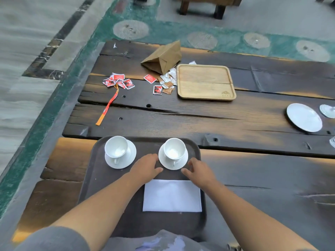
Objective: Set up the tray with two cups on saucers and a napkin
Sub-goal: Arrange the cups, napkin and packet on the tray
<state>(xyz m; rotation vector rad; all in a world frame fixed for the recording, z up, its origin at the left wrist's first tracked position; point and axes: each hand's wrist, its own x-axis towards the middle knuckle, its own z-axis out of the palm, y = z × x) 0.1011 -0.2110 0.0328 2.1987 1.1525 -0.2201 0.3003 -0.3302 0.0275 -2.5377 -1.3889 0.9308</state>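
Note:
A dark brown tray point(101, 178) lies at the near edge of the wooden table. On its far left stands a white cup point(117, 147) on a white saucer point(126, 161). On its far right a second white cup point(174, 149) stands on its saucer point(164, 161). A folded white napkin point(172, 195) lies flat on the tray's near right part. My left hand point(146, 166) rests at the left rim of the right saucer, fingers curled against it. My right hand point(198, 171) touches that saucer's right rim, fingers spread. Neither hand lifts anything.
A light wooden tray point(205, 82) sits further back. Beside it are a brown paper bag point(164, 57), scattered red and brown sachets point(119, 81) and an orange strip point(107, 108). A white plate point(304, 117) and a glass lid point(328, 110) lie at the right.

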